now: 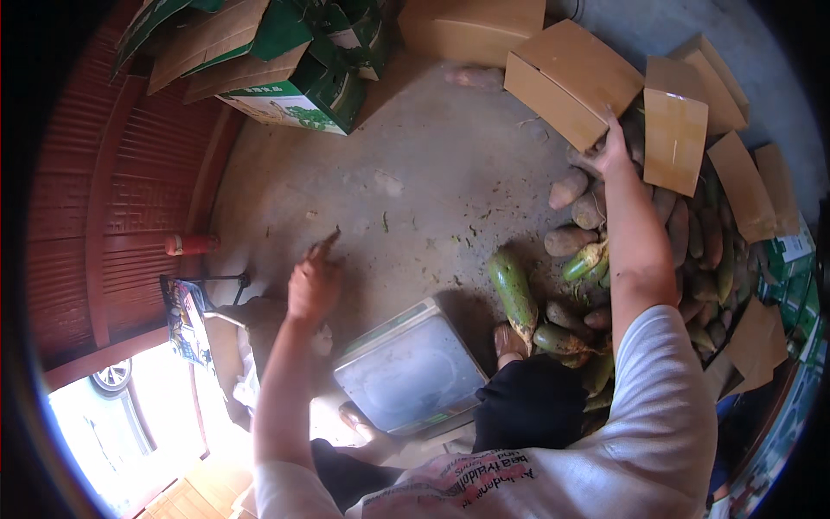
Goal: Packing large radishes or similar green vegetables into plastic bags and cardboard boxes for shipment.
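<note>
At the upper right, my right hand is at the near corner of a closed brown cardboard box. The thumb lies along the box's side and the fingers curl by its lower corner, partly hidden. Reddish-brown tubers like sweet potatoes lie in a heap beside and below this hand. My left hand is held over the concrete floor at the left, index finger stretched out and the others partly bent, with nothing visible in it. Between my knees stands a box-shaped thing with a grey, scuffed top.
Large green radishes lie near my right foot. Open cardboard cartons stand along the heap. Green printed cartons are stacked at the far left. A red cylinder is by the red wall, and leaf scraps litter the floor.
</note>
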Available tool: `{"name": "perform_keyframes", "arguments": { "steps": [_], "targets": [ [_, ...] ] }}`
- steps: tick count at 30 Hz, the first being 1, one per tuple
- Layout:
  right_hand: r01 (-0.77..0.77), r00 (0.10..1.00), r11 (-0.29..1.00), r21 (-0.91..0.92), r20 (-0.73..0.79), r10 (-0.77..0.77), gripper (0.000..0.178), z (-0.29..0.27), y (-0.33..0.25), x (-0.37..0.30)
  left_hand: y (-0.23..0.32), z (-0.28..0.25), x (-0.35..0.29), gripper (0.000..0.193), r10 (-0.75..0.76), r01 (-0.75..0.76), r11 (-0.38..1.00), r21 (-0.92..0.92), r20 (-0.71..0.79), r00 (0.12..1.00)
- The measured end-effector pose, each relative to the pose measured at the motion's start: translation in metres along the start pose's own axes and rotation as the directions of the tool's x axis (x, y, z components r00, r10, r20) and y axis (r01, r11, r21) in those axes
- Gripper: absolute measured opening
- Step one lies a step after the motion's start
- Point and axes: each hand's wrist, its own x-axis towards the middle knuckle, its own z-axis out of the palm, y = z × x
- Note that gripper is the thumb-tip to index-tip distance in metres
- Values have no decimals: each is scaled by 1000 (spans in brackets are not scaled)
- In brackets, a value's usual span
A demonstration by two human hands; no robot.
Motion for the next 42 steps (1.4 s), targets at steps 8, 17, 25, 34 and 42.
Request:
{"name": "perform_keyframes", "arguments": {
  "steps": [8,17,25,34,42],
  "targets": [
    [54,997,879,473,27,-76,90,32,18,4,48,64,26,47,5,6,940,-342,32,999],
    [131,991,926,354,-86,-107,86,-16,34,27,114,62,109,42,153,-159,887,-434,-50,987],
    [481,54,-95,-871,138,-989,72,9,7,-3,90,76,96,40,110,-109,897,-428,-23,994],
    [459,506,-678,-574,796,-332,64,219,-38,52,30,122,15,41,-127,134,902,-411,46,991],
    [274,829,-811,-518,554,-74,24,202,-57,82,-2,131,-30,38,-171,151,911,-384,-18,985]
  ]
}}
